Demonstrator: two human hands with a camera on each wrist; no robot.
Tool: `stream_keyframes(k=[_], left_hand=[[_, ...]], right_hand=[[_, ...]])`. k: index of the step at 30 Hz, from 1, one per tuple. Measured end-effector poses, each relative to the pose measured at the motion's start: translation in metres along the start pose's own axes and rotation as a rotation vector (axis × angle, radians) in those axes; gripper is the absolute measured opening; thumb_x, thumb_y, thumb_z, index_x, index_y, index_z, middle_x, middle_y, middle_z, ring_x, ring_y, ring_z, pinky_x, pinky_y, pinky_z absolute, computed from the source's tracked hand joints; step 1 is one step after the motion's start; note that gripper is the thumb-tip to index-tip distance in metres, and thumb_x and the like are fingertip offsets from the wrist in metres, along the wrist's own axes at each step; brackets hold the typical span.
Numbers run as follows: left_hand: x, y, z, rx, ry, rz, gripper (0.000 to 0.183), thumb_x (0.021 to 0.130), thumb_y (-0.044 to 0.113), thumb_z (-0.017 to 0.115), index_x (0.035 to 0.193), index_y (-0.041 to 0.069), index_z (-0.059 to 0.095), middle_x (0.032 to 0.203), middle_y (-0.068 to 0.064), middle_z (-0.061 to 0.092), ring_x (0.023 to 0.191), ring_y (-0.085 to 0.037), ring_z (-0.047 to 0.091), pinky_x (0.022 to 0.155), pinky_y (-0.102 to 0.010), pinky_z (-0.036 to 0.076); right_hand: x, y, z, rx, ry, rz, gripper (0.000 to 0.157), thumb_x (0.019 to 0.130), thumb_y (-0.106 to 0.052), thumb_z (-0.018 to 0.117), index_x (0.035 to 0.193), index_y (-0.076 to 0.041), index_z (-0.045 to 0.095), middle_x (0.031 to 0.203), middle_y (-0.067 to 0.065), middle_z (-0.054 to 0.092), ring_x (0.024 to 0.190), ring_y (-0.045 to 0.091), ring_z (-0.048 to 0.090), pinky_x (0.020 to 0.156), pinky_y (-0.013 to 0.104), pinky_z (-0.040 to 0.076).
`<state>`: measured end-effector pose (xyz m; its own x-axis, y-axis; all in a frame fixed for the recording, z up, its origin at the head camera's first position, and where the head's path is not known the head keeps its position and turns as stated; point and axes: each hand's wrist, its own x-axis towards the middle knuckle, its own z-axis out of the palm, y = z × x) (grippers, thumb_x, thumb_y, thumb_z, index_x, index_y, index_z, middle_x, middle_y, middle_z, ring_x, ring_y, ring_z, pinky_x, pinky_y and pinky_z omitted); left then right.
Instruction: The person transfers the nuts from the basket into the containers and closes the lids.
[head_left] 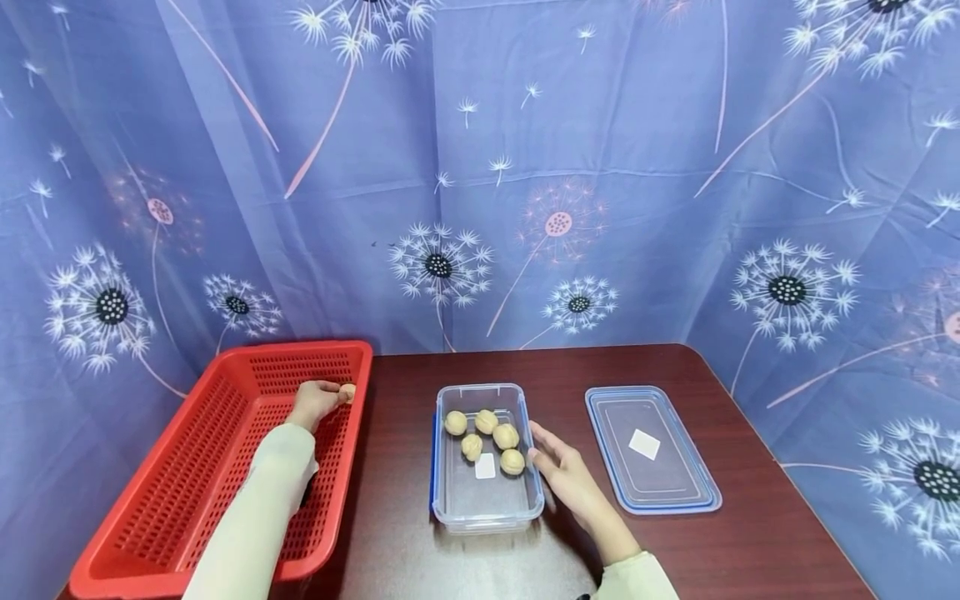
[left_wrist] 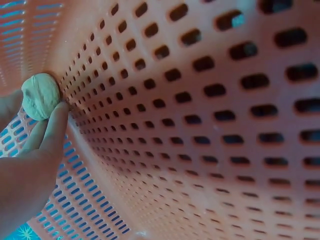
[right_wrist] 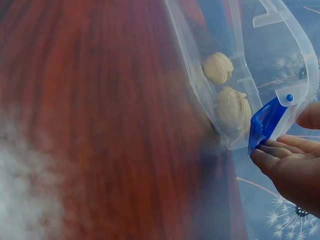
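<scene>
In the head view, my left hand (head_left: pixel 313 405) reaches into the red plastic basket (head_left: pixel 362 442) and holds a walnut (head_left: pixel 348 392) near its right wall. The left wrist view shows that walnut (left_wrist: pixel 42 96) pinched between thumb and fingertips, beside the perforated wall. A clear plastic box (head_left: pixel 489 522) stands mid-table with several walnuts (head_left: pixel 506 436) inside, mostly in its far half. At the box's right side is my right hand (head_left: pixel 564 475), its fingers extended. Up close, those fingers touch the box's blue latch (right_wrist: pixel 267 122), which hangs down, while the thumb stays near the rim.
A clear lid with a blue seal (head_left: pixel 652 450) lies flat on the dark wooden table (head_left: pixel 757 533), right of the box. A white square label (head_left: pixel 485 466) shows at the box's bottom. Behind the table hangs a blue dandelion-print curtain (head_left: pixel 660 183).
</scene>
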<state>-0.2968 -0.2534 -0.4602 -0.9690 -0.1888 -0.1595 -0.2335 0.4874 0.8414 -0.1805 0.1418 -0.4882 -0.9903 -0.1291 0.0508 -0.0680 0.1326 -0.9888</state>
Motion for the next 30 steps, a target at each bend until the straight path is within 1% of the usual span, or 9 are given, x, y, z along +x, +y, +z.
stream_keyframes(k=[2,4,8,11,16,20,26,30], left_hand=[[-0.001,0.001,0.001,0.028,0.003,0.001,0.045,0.087,0.009,0.064,0.122,-0.017,0.053,0.122,-0.034,0.054,0.109,-0.041,0.052,0.090,-0.045,0.046],[-0.002,0.002,0.002,0.068,0.016,0.015,0.046,0.085,0.009,0.064,0.121,-0.016,0.054,0.124,-0.035,0.052,0.109,-0.042,0.051,0.092,-0.047,0.045],[-0.005,0.003,0.005,0.159,0.057,0.039,0.042,0.082,0.010,0.063,0.116,-0.014,0.059,0.119,-0.032,0.056,0.104,-0.041,0.054,0.086,-0.047,0.048],[-0.007,0.002,0.006,0.204,0.085,0.049,0.039,0.081,0.011,0.062,0.112,-0.013,0.061,0.114,-0.030,0.060,0.100,-0.041,0.056,0.081,-0.046,0.050],[-0.007,0.000,0.009,0.227,0.129,0.071,0.037,0.080,0.013,0.065,0.107,-0.013,0.064,0.103,-0.028,0.064,0.090,-0.039,0.059,0.072,-0.042,0.052],[-0.006,-0.001,0.011,0.228,0.141,0.072,0.037,0.082,0.013,0.064,0.109,-0.013,0.063,0.100,-0.028,0.065,0.083,-0.038,0.062,0.066,-0.040,0.052],[-0.004,-0.002,0.013,0.266,0.152,0.080,0.036,0.084,0.016,0.065,0.106,-0.013,0.064,0.101,-0.028,0.064,0.090,-0.040,0.059,0.075,-0.046,0.051],[-0.005,0.000,0.013,0.255,0.157,0.076,0.037,0.084,0.017,0.066,0.106,-0.013,0.064,0.103,-0.029,0.064,0.093,-0.042,0.058,0.078,-0.048,0.050]], right_hand=[[0.000,0.000,0.000,-0.004,0.002,-0.001,0.048,0.097,-0.004,0.052,0.143,0.003,0.041,0.145,0.021,0.042,0.134,0.034,0.038,0.108,0.046,0.032],[0.000,0.000,0.000,-0.005,0.005,-0.003,0.048,0.097,-0.004,0.052,0.143,0.003,0.041,0.145,0.021,0.042,0.134,0.034,0.038,0.108,0.046,0.032],[0.000,0.000,0.000,-0.002,0.004,-0.010,0.048,0.097,-0.005,0.052,0.143,0.004,0.041,0.144,0.022,0.042,0.134,0.035,0.038,0.108,0.047,0.032],[0.000,0.000,0.001,0.003,0.001,-0.009,0.048,0.097,-0.004,0.052,0.143,0.004,0.040,0.144,0.022,0.042,0.134,0.035,0.038,0.108,0.047,0.032],[-0.002,0.000,0.001,0.006,0.002,-0.010,0.048,0.097,-0.004,0.051,0.143,0.005,0.040,0.145,0.022,0.041,0.134,0.035,0.038,0.108,0.046,0.032],[-0.002,-0.001,0.002,0.009,0.002,-0.014,0.048,0.097,-0.004,0.051,0.143,0.005,0.039,0.145,0.022,0.041,0.134,0.035,0.038,0.108,0.046,0.031],[-0.002,0.000,0.001,0.004,0.002,-0.013,0.047,0.097,-0.003,0.051,0.142,0.005,0.040,0.145,0.023,0.041,0.134,0.035,0.038,0.109,0.045,0.030],[-0.002,0.000,0.000,0.005,-0.001,-0.015,0.047,0.097,-0.004,0.051,0.143,0.005,0.039,0.145,0.023,0.041,0.134,0.035,0.037,0.108,0.045,0.031]])
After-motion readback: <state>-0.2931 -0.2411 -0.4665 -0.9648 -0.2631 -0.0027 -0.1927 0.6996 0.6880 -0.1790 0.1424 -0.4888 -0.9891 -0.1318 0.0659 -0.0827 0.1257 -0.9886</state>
